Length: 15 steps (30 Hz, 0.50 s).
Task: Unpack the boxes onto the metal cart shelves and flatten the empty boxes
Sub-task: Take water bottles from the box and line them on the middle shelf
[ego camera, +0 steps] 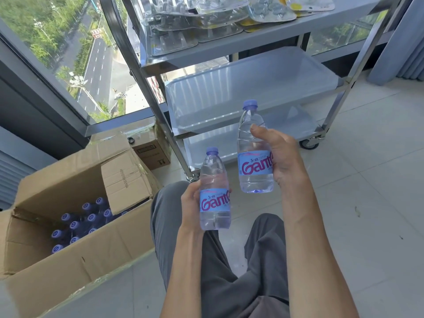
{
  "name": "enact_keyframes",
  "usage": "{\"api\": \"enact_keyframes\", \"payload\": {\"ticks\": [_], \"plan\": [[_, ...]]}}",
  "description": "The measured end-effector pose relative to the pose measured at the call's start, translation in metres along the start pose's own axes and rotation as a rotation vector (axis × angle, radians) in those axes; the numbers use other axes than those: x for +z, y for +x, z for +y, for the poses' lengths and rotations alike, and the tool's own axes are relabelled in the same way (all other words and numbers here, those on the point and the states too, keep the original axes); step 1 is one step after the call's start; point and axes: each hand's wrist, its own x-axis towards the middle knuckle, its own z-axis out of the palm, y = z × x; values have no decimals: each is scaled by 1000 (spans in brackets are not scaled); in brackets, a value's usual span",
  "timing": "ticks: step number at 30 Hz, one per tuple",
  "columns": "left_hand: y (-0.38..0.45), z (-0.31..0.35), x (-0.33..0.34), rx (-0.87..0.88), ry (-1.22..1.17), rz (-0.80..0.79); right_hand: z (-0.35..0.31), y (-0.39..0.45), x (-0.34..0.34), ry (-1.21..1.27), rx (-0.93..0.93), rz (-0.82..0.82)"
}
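My left hand (191, 200) grips a clear water bottle (214, 216) with a blue label and purple cap, held upright above my knees. A second, matching bottle (253, 138) is gripped upright in my right hand (278, 152), higher and closer to the metal cart (252, 88). The cart's middle shelf (263, 74) and bottom shelf (206, 145) are bare. To my left an open cardboard box (75, 262) holds several more purple-capped bottles (78, 226), its flaps standing up.
The cart's top shelf (263, 31) carries clear plastic blister trays. A smaller shut cardboard box (151, 152) stands by the window between the big box and the cart. A floor-to-ceiling window runs along the left. Tiled floor lies on the right, with a curtain at far right.
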Motion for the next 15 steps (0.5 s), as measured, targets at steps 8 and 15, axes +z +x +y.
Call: {"api": "enact_keyframes", "payload": {"ticks": [8, 15], "plan": [[14, 2, -3, 41, -51, -81, 11, 0, 1, 9, 51, -18], [19, 3, -10, 153, 312, 87, 7, 6, -1, 146, 125, -46]]}}
